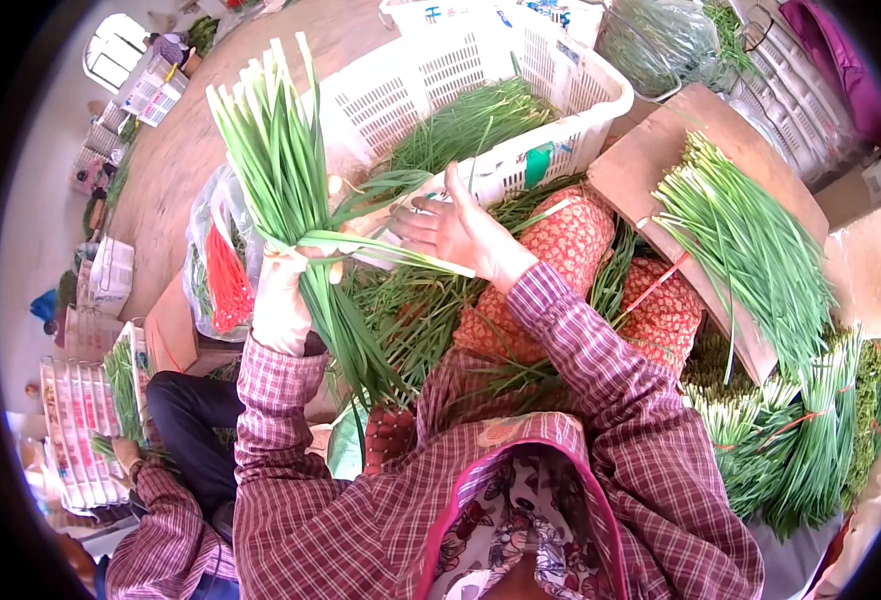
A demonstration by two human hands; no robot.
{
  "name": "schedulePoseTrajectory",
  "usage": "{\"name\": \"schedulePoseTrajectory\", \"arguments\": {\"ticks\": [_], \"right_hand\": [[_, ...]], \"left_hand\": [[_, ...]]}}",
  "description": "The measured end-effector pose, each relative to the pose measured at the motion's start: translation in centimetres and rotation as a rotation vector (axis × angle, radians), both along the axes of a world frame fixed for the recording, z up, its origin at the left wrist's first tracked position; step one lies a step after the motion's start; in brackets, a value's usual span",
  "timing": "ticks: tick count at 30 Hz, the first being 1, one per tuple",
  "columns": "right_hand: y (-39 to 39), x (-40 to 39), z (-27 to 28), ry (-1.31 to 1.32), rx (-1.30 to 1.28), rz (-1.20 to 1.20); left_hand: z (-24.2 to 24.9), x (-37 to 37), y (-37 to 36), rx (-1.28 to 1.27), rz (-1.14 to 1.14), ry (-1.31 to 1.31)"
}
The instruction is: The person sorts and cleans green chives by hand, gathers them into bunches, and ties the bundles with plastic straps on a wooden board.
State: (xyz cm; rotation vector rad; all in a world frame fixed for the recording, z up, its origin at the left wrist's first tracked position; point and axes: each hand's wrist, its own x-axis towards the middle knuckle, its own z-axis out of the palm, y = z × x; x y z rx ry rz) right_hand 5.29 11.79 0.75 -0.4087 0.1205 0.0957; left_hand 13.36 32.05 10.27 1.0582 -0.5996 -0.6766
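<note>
Bunch [286,190] is raised, stem ends up, clamped in my left hand [281,310]. My right hand [466,230] is open, fingers extended. Recommended: grip firmly without crushing; align the crossing leaves [391,248] without snapping them. Clearance: crate rim [616,95] close to both hands; open floor [196,140] further left. Pile [751,230] overhangs the board's [646,150] right edge; avoid brushing it.
</note>
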Motion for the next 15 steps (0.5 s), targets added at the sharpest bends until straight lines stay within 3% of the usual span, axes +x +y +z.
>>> {"name": "schedulePoseTrajectory", "arguments": {"ticks": [10,11,12,15], "right_hand": [[-1.6,4.6,3.9,0.02,0.249,-0.444],[-2.9,4.8,3.9,-0.031,0.332,-0.437],[-4.3,4.6,3.7,-0.078,0.416,-0.426],[-7.7,2.1,6.5,-0.099,0.001,-0.723]], "left_hand": [[1.3,-3.0,3.0,0.017,-0.044,0.222],[1.0,-3.6,2.7,0.019,0.078,0.224],[0.3,-3.1,3.1,-0.006,-0.007,0.287],[-1.9,-2.5,3.3,0.08,-0.004,0.322]]}}
